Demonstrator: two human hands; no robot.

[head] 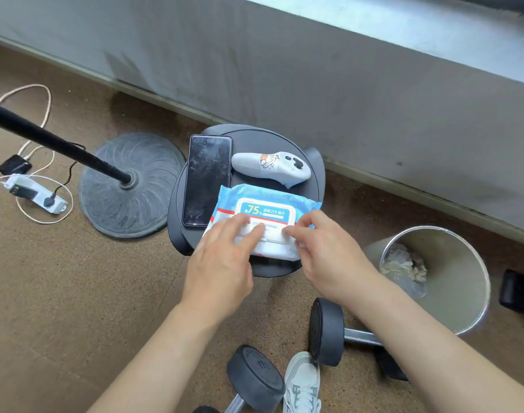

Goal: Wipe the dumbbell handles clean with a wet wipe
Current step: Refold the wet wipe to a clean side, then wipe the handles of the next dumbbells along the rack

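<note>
Fingers of the left hand lie straight and spread, pressing on the wet wipe pack. The right hand bends its fingers onto the lid's right end; whether they pinch it cannot be told. The pack lies on a small round tabletop, with a phone at its left and a white controller beyond it. Nearer than the pack, on the floor, lie one dumbbell and a second dumbbell, untouched, with a shoe between them. Right of the pack stands a bin.
</note>
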